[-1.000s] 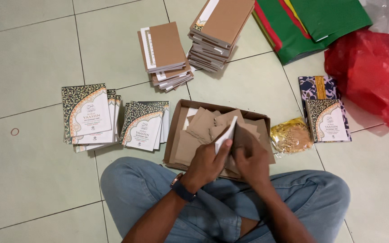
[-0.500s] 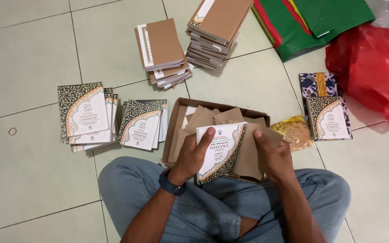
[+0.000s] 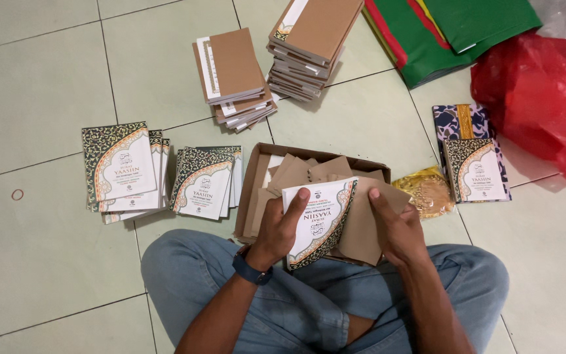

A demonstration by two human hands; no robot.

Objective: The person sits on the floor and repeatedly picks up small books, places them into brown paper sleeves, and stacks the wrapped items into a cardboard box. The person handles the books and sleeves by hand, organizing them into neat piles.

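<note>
I sit cross-legged on a tiled floor with a shallow cardboard box [image 3: 251, 190] in front of my knees. My left hand [image 3: 282, 226] grips a small booklet [image 3: 319, 219] with a white cover and dark ornamental border, held over the box. My right hand [image 3: 394, 226] holds a brown paper cover [image 3: 361, 226] that lies against the booklet's right side. More brown paper covers [image 3: 299, 172] lie loose in the box. A dark watch sits on my left wrist.
Two piles of patterned booklets [image 3: 122, 167] [image 3: 206, 182] lie left of the box. Two stacks of brown-covered booklets [image 3: 234, 72] [image 3: 312, 39] stand behind it. To the right are a gold packet [image 3: 430, 191], another booklet pile [image 3: 476, 170], a red plastic bag [image 3: 545, 98] and green bags [image 3: 453, 29]. A rubber band [image 3: 17, 194] lies far left.
A second ago the booklet was edge-on between my hands. I turned it face up and brought it lower over the box, with the brown cover now against its right side.
</note>
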